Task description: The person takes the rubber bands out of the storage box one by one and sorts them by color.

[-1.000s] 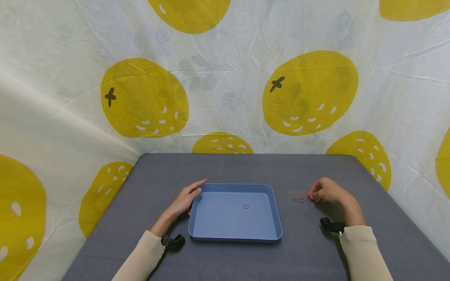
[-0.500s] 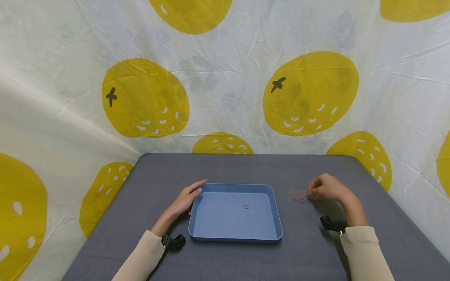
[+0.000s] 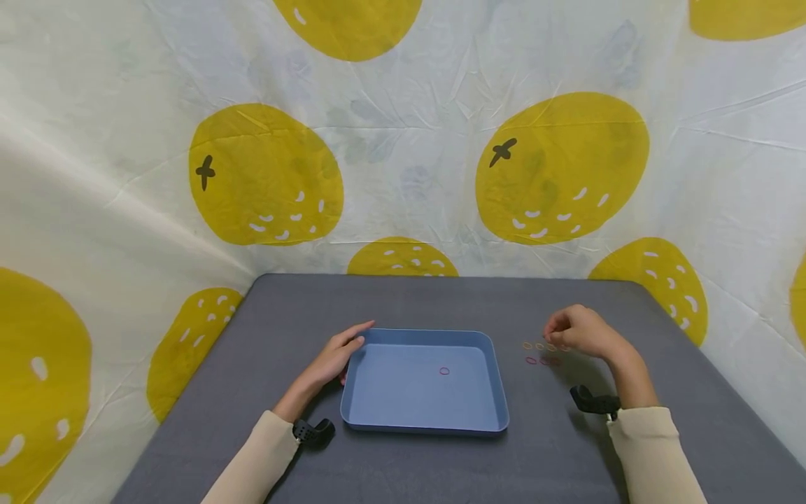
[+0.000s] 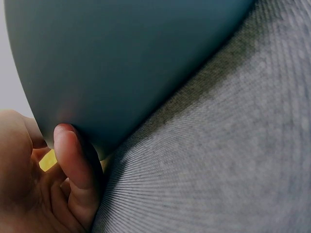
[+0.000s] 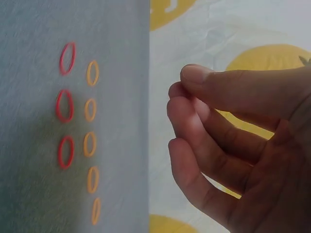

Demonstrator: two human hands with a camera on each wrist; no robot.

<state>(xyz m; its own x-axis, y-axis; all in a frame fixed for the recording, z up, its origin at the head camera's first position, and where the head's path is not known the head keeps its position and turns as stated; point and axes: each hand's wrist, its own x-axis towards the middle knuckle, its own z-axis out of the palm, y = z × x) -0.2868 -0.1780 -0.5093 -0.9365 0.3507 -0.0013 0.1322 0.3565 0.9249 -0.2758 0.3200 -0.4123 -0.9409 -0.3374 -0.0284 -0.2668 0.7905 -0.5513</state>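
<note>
Hanging behind and beside everything is a big white crinkly cloth with yellow fruit shapes printed on it. It makes the walls all around.

Next comes the flat dark grey table with a woven cloth top. Its top looks a bit rough, so small things should not slide on it.

On the middle of the table sits a blue plastic tray with round corners.

The left hand rests at the tray's far left corner. Its fingers lie straight along the rim, and the left wrist view shows the thumb pressed against the tray's outer wall.

The right hand hangs just above the table, right of the tray. Its fingers are curled and the thumb tip meets the first finger. No band shows between them, so I cannot tell if it pinches one.

Under that hand lie two rows of tiny things: small red rubber bands and, beside them, small orange rubber bands. One more red rubber band lies alone inside the tray.

I think these bands are very light, soft and stretchy. They lie flat, so it seems best to pinch one by its thin edge with two fingertips.
</note>
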